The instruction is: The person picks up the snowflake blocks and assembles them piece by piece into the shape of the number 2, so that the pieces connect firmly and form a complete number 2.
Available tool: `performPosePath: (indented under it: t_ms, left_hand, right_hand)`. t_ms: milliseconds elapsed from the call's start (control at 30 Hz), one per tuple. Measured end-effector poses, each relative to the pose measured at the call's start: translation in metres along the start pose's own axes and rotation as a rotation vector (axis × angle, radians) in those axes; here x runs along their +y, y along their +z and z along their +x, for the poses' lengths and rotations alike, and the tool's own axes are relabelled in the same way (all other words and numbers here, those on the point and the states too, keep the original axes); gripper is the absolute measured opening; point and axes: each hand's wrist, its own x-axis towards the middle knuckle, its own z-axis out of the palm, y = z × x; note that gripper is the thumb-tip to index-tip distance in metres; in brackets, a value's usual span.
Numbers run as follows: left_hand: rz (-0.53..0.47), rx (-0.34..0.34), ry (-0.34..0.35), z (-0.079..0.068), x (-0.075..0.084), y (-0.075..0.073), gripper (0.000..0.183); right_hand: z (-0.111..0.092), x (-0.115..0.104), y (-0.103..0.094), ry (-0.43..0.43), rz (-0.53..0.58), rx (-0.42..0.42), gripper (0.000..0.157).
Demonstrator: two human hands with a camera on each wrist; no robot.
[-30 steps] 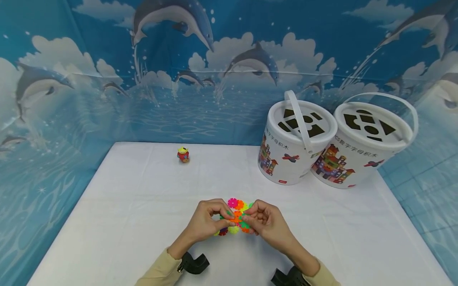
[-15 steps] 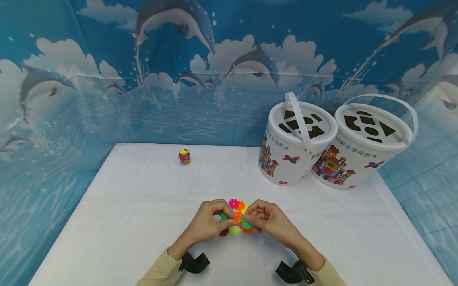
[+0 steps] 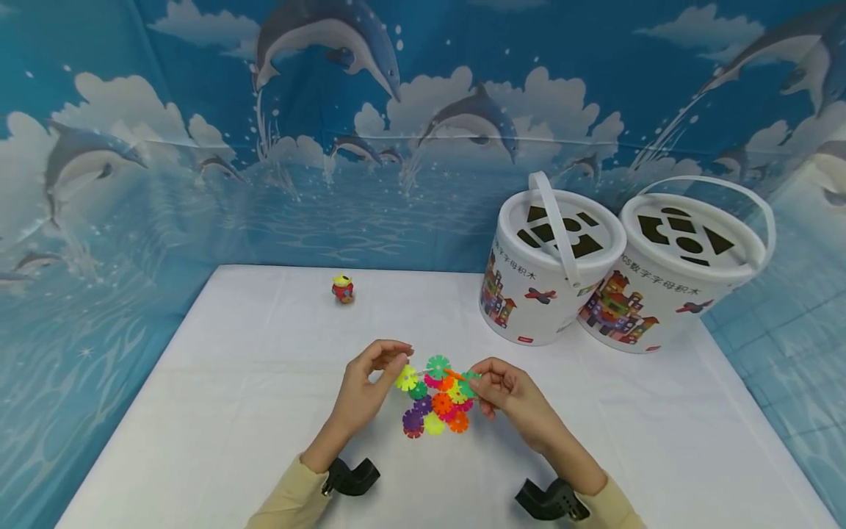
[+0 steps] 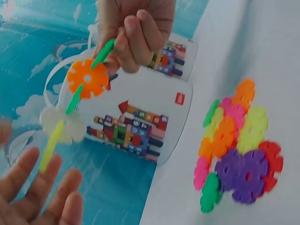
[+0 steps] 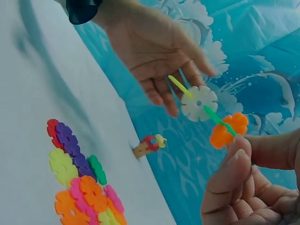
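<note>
A short chain of slotted plastic snowflake discs hangs between my hands above the table. It runs from a yellow disc through a white disc, a green one and an orange disc to another green disc. My right hand pinches that last green disc between thumb and forefinger. At the other end, my left hand has its fingers spread and extended, right beside the yellow disc. Below lies a cluster of loose discs, including purple, red and pink ones.
Two white buckets, one nearer the middle and another at its right, stand at the table's back right. A small red and yellow toy figure stands near the back edge. Behind hangs a dolphin-print cloth.
My left hand has let go of the discs it pinched and moved up and left, its fingers opening. The chain has come up into view above the cluster, held by my right hand.
</note>
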Motion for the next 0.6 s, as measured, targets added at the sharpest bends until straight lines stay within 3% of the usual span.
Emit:
performPosePath:
  t_ms: [100, 167, 433, 600]
  left_hand:
    - [0.027, 0.076, -0.076, 0.001, -0.017, -0.004, 0.016]
    - [0.1, 0.068, -0.129, 0.0, -0.025, -0.004, 0.016]
    - [0.47, -0.202, -0.235, -0.013, -0.047, 0.007, 0.021]
    - [0.591, -0.283, -0.214, -0.018, -0.049, 0.013, 0.036]
  right_hand:
    - [0.002, -0.002, -0.002, 0.031, 0.061, 0.06, 0.025]
    - [0.001, -0.003, -0.002, 0.042, 0.105, 0.099, 0.02]
    - [0.001, -0.011, -0.004, 0.014, 0.235, 0.193, 0.013]
    - [0.004, -0.015, -0.005, -0.01, 0.229, 0.212, 0.013]
